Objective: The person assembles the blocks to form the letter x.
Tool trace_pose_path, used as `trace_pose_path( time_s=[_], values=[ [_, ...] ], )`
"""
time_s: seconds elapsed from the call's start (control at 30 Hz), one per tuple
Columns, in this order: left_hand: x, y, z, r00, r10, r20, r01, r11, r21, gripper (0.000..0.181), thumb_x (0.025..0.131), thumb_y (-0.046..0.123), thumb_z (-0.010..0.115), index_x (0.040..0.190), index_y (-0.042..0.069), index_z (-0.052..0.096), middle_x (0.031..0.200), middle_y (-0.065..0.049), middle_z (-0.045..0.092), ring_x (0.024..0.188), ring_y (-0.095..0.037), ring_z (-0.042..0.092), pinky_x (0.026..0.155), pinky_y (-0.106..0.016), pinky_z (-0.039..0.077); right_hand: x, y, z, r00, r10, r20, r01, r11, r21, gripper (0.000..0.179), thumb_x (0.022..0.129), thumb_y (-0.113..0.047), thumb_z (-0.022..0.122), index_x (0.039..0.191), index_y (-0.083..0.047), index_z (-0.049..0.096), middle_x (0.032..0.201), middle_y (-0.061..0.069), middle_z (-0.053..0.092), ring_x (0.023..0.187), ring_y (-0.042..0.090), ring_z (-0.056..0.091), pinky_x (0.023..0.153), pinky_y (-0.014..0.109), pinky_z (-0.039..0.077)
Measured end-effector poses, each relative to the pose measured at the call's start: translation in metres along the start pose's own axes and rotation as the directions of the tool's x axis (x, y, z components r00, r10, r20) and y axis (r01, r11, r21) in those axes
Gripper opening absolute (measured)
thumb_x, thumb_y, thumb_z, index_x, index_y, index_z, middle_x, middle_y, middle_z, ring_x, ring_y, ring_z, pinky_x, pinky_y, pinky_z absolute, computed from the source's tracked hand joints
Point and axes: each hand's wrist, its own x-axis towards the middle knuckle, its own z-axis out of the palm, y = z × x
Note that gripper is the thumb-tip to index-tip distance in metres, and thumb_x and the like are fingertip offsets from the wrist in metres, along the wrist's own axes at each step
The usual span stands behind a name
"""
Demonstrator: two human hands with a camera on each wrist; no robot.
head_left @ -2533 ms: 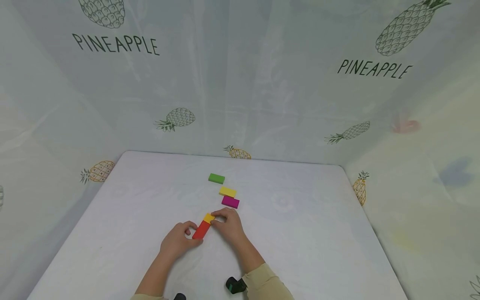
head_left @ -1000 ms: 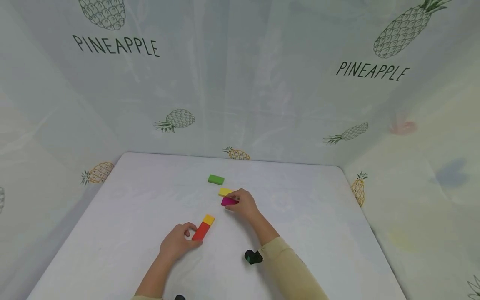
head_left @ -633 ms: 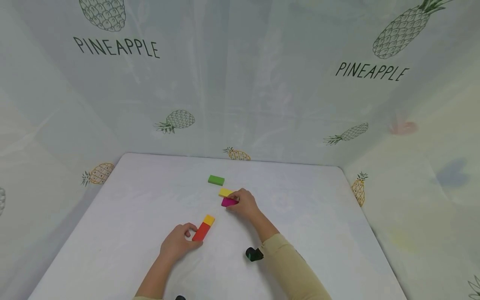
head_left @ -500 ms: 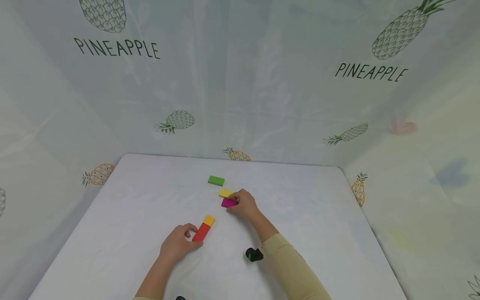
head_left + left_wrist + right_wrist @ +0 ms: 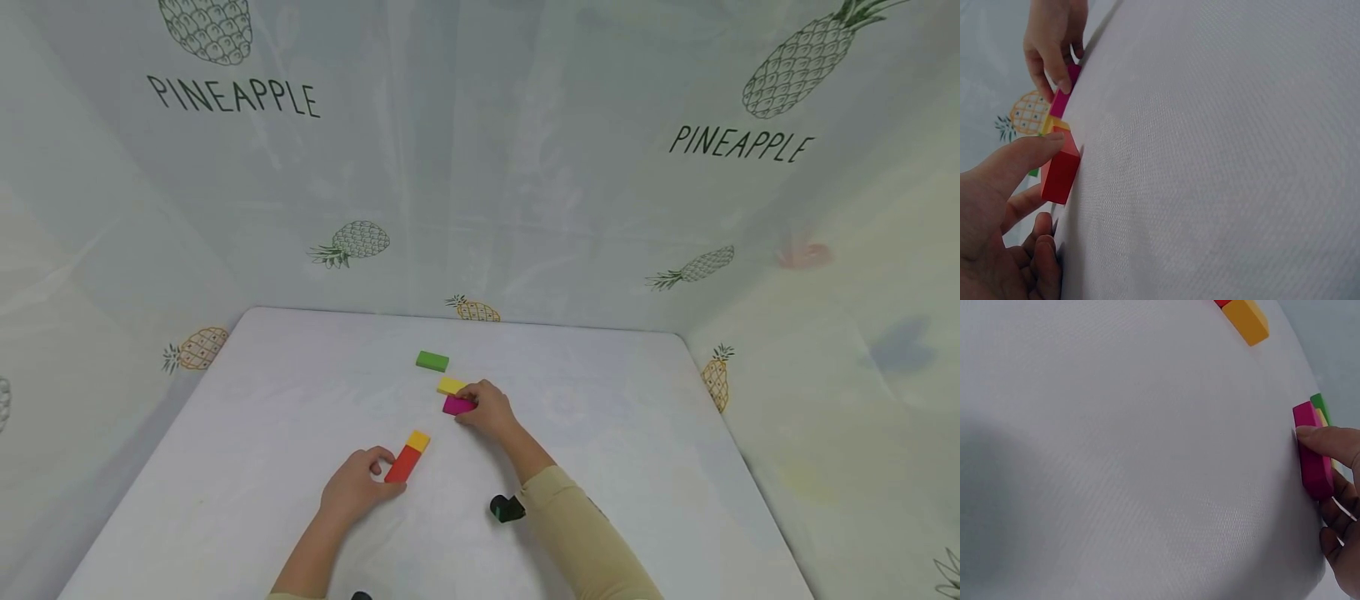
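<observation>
My left hand (image 5: 354,487) holds a red block (image 5: 402,465) between thumb and fingers on the table. Against the far end of that block sits an orange-yellow block (image 5: 418,441), the two forming one slanting line. My right hand (image 5: 491,412) pinches a magenta block (image 5: 458,405), thumb on its near side, as the right wrist view also shows with the magenta block (image 5: 1314,456). Just behind it lies a yellow block (image 5: 450,386), partly covered by the right fingers. In the left wrist view the thumb lies on top of the red block (image 5: 1061,175).
A green block (image 5: 432,361) lies farther back on the white table (image 5: 600,433). Black wrist devices (image 5: 507,508) show by the sleeves. A curtain with pineapple prints (image 5: 480,167) hangs behind the table's far edge.
My right hand has left the orange-yellow block and moved back and right to the magenta block, which it now pinches. The left hand has stayed at the red block.
</observation>
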Motion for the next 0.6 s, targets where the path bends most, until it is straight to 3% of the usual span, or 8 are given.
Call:
trace_pose_path(
  time_s=[0.33, 0.6],
  values=[
    [0.002, -0.001, 0.001, 1.0, -0.027, -0.001, 0.027, 1.0, -0.001, 0.041, 0.072, 0.032, 0.086, 0.106, 0.021, 0.066, 0.087, 0.0, 0.052, 0.077, -0.018, 0.047, 0.061, -0.031, 0.039, -0.001, -0.003, -0.001, 1.0, 0.0, 0.027, 0.0, 1.0, -0.006, 0.035, 0.079, -0.02, 0.083, 0.111, -0.014, 0.07, 0.096, -0.002, 0.056, 0.09, 0.017, 0.052, 0.082, 0.033, 0.048],
    [0.002, -0.001, 0.0, 1.0, -0.02, 0.001, 0.02, 1.0, 0.007, 0.041, 0.073, 0.033, 0.085, 0.106, 0.02, 0.066, 0.087, 0.0, 0.052, 0.077, -0.018, 0.047, 0.061, -0.032, 0.038, -0.001, -0.011, -0.005, 0.998, -0.043, 0.042, 0.041, 0.997, 0.061, 0.031, 0.08, -0.015, 0.081, 0.109, -0.015, 0.07, 0.097, -0.002, 0.056, 0.092, 0.016, 0.052, 0.083, 0.031, 0.048]
  ],
)
